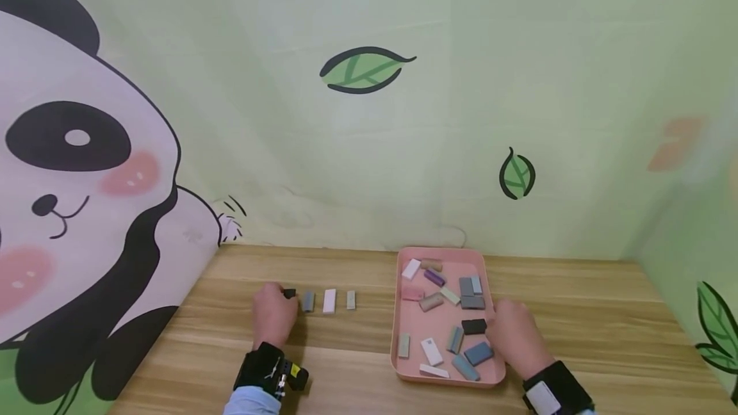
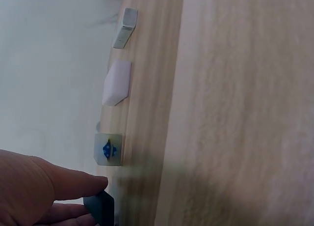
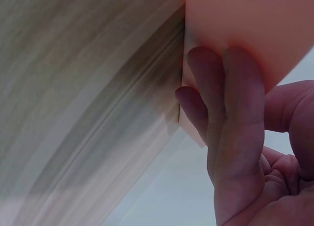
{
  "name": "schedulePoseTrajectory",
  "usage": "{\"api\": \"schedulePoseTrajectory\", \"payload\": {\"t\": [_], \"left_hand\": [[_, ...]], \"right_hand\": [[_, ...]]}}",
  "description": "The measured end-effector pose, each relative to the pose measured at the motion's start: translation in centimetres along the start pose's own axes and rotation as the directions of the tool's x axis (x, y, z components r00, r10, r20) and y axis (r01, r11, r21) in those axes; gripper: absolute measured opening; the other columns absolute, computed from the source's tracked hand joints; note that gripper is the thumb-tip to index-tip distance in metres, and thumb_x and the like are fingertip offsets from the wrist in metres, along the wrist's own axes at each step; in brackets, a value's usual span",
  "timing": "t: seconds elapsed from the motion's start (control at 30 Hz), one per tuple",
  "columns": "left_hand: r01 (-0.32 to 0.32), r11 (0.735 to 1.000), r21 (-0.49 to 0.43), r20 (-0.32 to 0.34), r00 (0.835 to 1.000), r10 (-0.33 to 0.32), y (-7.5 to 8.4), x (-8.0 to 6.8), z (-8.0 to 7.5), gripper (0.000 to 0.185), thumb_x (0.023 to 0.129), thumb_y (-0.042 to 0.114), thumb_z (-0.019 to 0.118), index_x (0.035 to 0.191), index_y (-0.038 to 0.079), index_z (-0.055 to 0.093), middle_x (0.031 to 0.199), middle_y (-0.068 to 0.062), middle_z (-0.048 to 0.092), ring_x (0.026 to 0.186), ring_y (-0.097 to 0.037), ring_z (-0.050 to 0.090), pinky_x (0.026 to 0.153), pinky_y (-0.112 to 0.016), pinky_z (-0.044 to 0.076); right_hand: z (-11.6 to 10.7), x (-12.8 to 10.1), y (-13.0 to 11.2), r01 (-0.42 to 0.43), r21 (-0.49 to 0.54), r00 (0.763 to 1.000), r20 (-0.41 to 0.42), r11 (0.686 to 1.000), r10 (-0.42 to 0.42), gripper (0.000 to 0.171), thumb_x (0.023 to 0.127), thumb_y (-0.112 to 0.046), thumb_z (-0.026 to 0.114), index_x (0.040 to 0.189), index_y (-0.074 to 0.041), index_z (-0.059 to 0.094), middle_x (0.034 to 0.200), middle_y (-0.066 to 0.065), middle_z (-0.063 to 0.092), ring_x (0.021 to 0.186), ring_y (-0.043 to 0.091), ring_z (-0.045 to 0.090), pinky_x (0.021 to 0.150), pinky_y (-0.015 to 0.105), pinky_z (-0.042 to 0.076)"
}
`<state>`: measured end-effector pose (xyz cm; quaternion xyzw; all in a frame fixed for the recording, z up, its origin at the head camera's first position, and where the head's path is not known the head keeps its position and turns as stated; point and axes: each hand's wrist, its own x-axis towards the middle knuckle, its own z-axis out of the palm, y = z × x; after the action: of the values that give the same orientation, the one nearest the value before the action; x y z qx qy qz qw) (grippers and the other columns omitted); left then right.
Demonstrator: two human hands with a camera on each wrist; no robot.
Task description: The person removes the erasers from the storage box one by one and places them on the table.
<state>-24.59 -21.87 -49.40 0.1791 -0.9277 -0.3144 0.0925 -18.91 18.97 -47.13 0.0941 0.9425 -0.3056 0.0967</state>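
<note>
My left hand [image 1: 274, 316] pinches a small black block [image 2: 100, 208] between thumb and fingers, at the left end of a short row on the table. Beside it in the row stand a grey block [image 1: 308, 301] with a blue print on its side in the left wrist view, a white block [image 1: 329, 301] and a small grey-green block [image 1: 350, 300]. My right hand [image 1: 517, 333] grips the right side of a pink tray [image 1: 401, 373], its fingers [image 3: 243, 88] flat against the outer wall and another digit reaching over the rim.
Inside the tray lie several loose pieces, among them another black block [image 1: 474, 326], a blue block [image 1: 478, 353], a white block [image 1: 431, 351] and a purple cylinder [image 1: 434, 278]. Behind the wooden table [image 1: 346, 364] hangs a green cloth backdrop [image 1: 346, 165] with a printed panda.
</note>
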Motion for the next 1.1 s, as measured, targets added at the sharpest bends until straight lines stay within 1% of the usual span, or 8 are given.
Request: {"api": "schedulePoseTrajectory", "payload": {"t": [0.2, 0.43, 0.57, 0.7, 0.83, 0.97, 1.03, 1.1], "left_hand": [[-0.015, 0.999, 0.039, -0.010, 1.000, 0.016, -0.1, -0.1, 0.0, 0.019, 0.080, 0.013, 0.068, 0.091, -0.003, 0.066, 0.085, -0.016, 0.064, 0.070, -0.024, 0.056, 0.054, -0.030, 0.042], [-0.056, 0.995, 0.087, -0.003, 0.998, 0.056, 0.3, 0.3, 0.2, 0.018, 0.080, 0.017, 0.069, 0.085, 0.000, 0.065, 0.079, -0.012, 0.062, 0.067, -0.023, 0.054, 0.053, -0.030, 0.039], [-0.087, 0.992, 0.094, 0.010, 0.996, 0.087, 1.0, 0.1, -0.3, 0.028, 0.082, 0.017, 0.065, 0.102, -0.003, 0.064, 0.093, -0.018, 0.065, 0.075, -0.026, 0.058, 0.058, -0.035, 0.045], [-0.174, 0.980, 0.092, 0.002, 0.985, 0.174, 2.9, -0.7, -1.0, 0.045, 0.085, 0.022, 0.062, 0.122, -0.002, 0.055, 0.113, -0.022, 0.062, 0.091, -0.031, 0.061, 0.072, -0.044, 0.049], [-0.277, 0.960, 0.030, 0.014, 0.961, 0.277, 6.2, -2.3, -1.0, 0.053, 0.086, 0.026, 0.064, 0.130, 0.000, 0.049, 0.122, -0.021, 0.058, 0.107, -0.034, 0.058, 0.085, -0.047, 0.049], [-0.380, 0.925, -0.019, 0.081, 0.921, 0.381, 9.9, -4.3, -0.4, 0.052, 0.085, 0.026, 0.066, 0.131, 0.008, 0.049, 0.128, -0.015, 0.055, 0.118, -0.032, 0.053, 0.094, -0.046, 0.046], [-0.444, 0.896, -0.035, 0.139, 0.885, 0.444, 11.4, -5.4, 0.1, 0.051, 0.084, 0.024, 0.067, 0.131, 0.012, 0.051, 0.128, -0.011, 0.056, 0.120, -0.029, 0.052, 0.095, -0.045, 0.045], [-0.521, 0.853, -0.032, 0.206, 0.831, 0.516, 12.5, -6.5, 0.8, 0.048, 0.084, 0.023, 0.068, 0.129, 0.016, 0.054, 0.128, -0.007, 0.057, 0.120, -0.026, 0.052, 0.096, -0.043, 0.045]], "right_hand": [[0.1, -0.1, 0.0, 0.009, -0.009, 1.000, -0.002, 1.000, -0.009, 0.020, 0.084, 0.001, 0.053, 0.100, 0.009, 0.061, 0.075, 0.010, 0.058, 0.059, 0.016, 0.055, 0.047, 0.027, 0.044], [-0.3, 0.0, 0.2, 0.063, -0.032, 0.997, -0.043, 0.998, -0.064, 0.014, 0.081, 0.002, 0.054, 0.091, 0.008, 0.062, 0.071, 0.009, 0.057, 0.057, 0.016, 0.054, 0.045, 0.027, 0.043], [-0.4, 0.0, 0.1, 0.066, -0.028, 0.997, -0.047, 0.997, -0.067, 0.013, 0.080, 0.003, 0.054, 0.090, 0.007, 0.061, 0.070, 0.009, 0.056, 0.056, 0.016, 0.054, 0.044, 0.027, 0.042], [-0.1, 0.0, 0.1, 0.067, -0.031, 0.997, -0.036, 0.997, -0.068, 0.009, 0.078, 0.004, 0.054, 0.082, 0.004, 0.062, 0.067, 0.008, 0.055, 0.055, 0.016, 0.053, 0.043, 0.026, 0.041], [0.3, -0.1, 0.1, 0.070, -0.033, 0.997, -0.039, 0.997, -0.071, 0.009, 0.080, 0.003, 0.053, 0.081, 0.003, 0.062, 0.067, 0.008, 0.055, 0.055, 0.016, 0.053, 0.044, 0.026, 0.041], [0.2, -0.2, 0.0, 0.069, -0.025, 0.997, -0.041, 0.997, -0.070, 0.011, 0.082, 0.002, 0.053, 0.087, 0.006, 0.062, 0.069, 0.009, 0.056, 0.056, 0.016, 0.054, 0.045, 0.026, 0.042], [0.1, -0.3, 0.0, 0.073, -0.022, 0.997, -0.039, 0.997, -0.074, 0.013, 0.082, 0.002, 0.053, 0.090, 0.007, 0.061, 0.069, 0.009, 0.056, 0.056, 0.016, 0.054, 0.044, 0.026, 0.042], [0.1, -0.5, 0.0, 0.073, -0.020, 0.997, -0.036, 0.997, -0.074, 0.013, 0.081, 0.003, 0.053, 0.090, 0.008, 0.061, 0.070, 0.009, 0.056, 0.056, 0.016, 0.054, 0.044, 0.026, 0.042]]}}
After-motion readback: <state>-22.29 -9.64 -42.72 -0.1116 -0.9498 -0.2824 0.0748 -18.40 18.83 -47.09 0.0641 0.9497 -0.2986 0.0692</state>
